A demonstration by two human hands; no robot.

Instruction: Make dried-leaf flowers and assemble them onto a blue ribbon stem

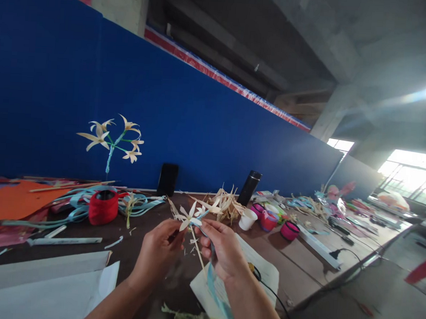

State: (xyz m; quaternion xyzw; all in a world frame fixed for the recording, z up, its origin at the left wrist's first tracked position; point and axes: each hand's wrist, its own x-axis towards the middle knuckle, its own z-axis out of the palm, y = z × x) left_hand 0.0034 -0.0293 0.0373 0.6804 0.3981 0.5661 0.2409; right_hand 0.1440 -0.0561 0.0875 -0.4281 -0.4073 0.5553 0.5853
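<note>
Between my hands is a pale, dry-petalled flower, apparently of husk, with a thin stick slanting down below it. My left hand is closed at the flower's left side, its fingertips pinched at the petals. On the other side my right hand is closed, thumb and forefinger pressed together just right of the bloom. A light-blue ribbon hangs from under my right palm over the paper. Some blue also shows beside the petals. My fingers hide the exact grip points.
A finished-looking flower spray stands in a red-wrapped holder at the left. Behind my hands lie dry husks, a black bottle and a white cup. A white box, paper sheet and power strip lie nearby.
</note>
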